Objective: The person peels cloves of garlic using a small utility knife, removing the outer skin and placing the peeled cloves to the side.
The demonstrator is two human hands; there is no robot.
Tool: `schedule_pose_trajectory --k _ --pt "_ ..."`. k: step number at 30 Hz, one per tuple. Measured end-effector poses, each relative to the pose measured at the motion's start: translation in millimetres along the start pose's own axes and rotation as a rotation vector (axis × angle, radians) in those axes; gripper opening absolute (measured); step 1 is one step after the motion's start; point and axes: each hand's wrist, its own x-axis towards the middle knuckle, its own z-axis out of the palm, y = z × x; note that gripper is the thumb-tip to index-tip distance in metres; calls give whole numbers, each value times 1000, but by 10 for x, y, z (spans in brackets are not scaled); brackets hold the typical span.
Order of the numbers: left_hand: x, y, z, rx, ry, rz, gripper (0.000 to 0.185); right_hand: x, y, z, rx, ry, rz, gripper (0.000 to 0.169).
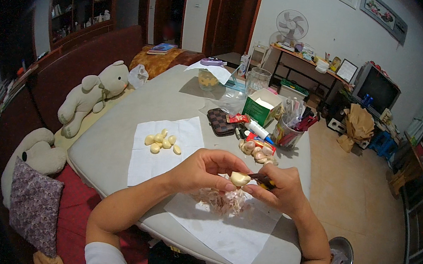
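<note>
Between the thumb and fingers of my left hand (pixel 207 171) is a pale, mostly bare garlic clove (pixel 240 179). My right hand (pixel 282 188) grips a small dark tool with yellow parts (pixel 264 180), perhaps a knife; its tip meets the clove and much of it is hidden by the fingers. Under both hands, a heap of papery garlic skins (pixel 224 202) lies on a white paper sheet (pixel 239 241). Several peeled garlic cloves (pixel 162 141) rest on another white sheet (pixel 188 130) to the left. Beyond my right hand sits a cluster of unpeeled garlic cloves (pixel 259 152).
Behind the unpeeled cloves stand a pen cup (pixel 287 133), a green box (pixel 261 108), a checkered case (pixel 221 121) and a white tube with a blue cap (pixel 259 131). Farther back are a glass mug (pixel 258 79) and a paper-covered jar (pixel 207 79). Plush toys (pixel 93 94) line the left side.
</note>
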Motion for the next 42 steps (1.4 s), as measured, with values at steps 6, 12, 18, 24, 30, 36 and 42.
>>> schedule_pose_trajectory --k 6,12,18,24,30,36,42 --pt "-9 -10 12 1 23 -35 41 -8 20 23 -70 -6 -24 36" --pt "-23 38 40 20 19 -67 40 -1 8 2 -79 -19 -71 36" --pt "-3 -11 19 9 4 -13 40 -10 -11 -26 -68 -66 -61 29" --pt "-14 27 55 29 -4 -43 39 4 -19 -48 -57 -43 -65 28" --pt "-12 -6 38 54 3 3 38 19 -51 -24 -29 -52 -80 29" --pt "-16 4 46 230 -39 119 37 12 -42 -37 17 -82 -82 23" --pt "-9 49 67 157 52 102 35 4 -33 -83 28 -211 -202 27"
